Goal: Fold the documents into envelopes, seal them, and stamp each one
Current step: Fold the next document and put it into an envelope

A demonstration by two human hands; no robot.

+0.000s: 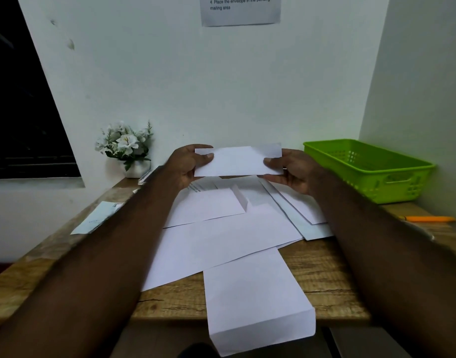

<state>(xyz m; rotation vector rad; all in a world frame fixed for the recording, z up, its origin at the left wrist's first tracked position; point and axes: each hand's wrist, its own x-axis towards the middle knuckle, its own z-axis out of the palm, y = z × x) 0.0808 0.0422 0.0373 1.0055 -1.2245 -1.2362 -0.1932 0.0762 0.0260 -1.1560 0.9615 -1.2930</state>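
Observation:
A folded white document [238,161] is held up above the far part of the wooden desk [325,277]. My left hand [188,166] grips its left end, thumb on the front. My right hand [291,169] grips its right end. Below them lie several loose white sheets and envelopes [221,239], overlapping each other. One envelope [208,206] has its flap [241,196] raised. A long white envelope [257,301] hangs over the desk's near edge.
A green plastic basket [368,169] stands at the back right. An orange pen [428,218] lies on the right. A small pot of white flowers [128,148] and a spiral notebook [145,175] sit at the back left. Another envelope [97,218] lies near the left edge. A notice [241,9] hangs on the wall.

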